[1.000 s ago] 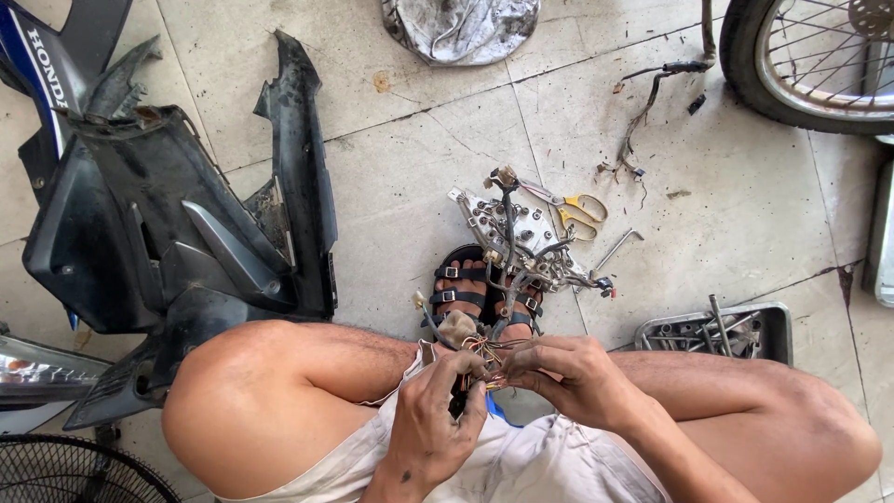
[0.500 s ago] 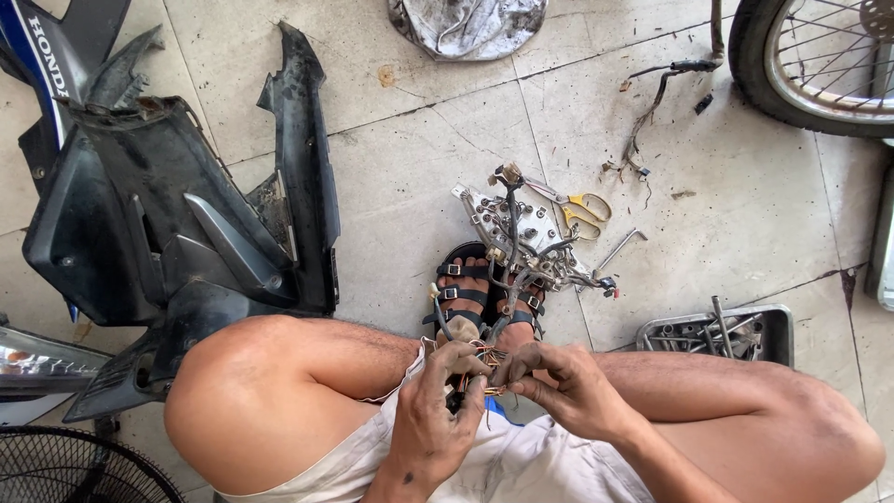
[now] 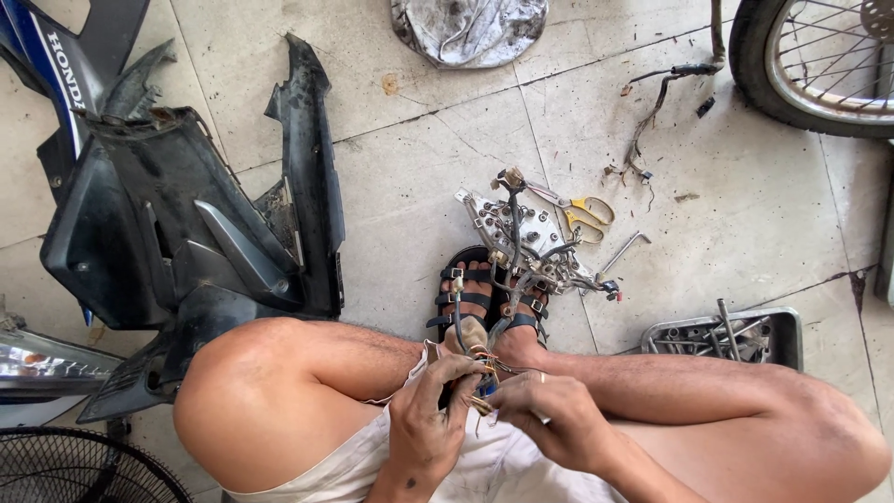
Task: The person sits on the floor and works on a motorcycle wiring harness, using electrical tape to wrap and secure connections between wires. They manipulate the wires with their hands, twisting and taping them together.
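Since a second ago my hands have barely moved: both stay low between my knees, and the view has only drifted a little. My left hand (image 3: 433, 424) is still closed around the wire bundle (image 3: 480, 359), fingers curled over it, and my right hand (image 3: 549, 419) pinches the wire ends at about 3 o'clock from the left, thumb and fingers pressed together.

The wires are thin, dark and tangled, with yellowish and blue bits near my fingertips. They run up at 12 o'clock to a pale metal panel (image 3: 521, 233) on the floor, studded with small sockets and black leads.

Counted: two sandals (image 3: 470, 289), black and strapped, just under the panel. One pair of yellow-handled scissors (image 3: 587, 210) at 1 o'clock from the panel. One bent hex key (image 3: 624, 251) beside them. One metal tray (image 3: 726, 335) of tools at 3 o'clock. One spoked wheel (image 3: 819, 61) at the top right. One loose cable (image 3: 661, 93) near it. One crumpled silver cover (image 3: 470, 28) at 12 o'clock. Black fairing panels (image 3: 186, 214) at 9 o'clock, and one fan (image 3: 65, 470) at 8 o'clock.
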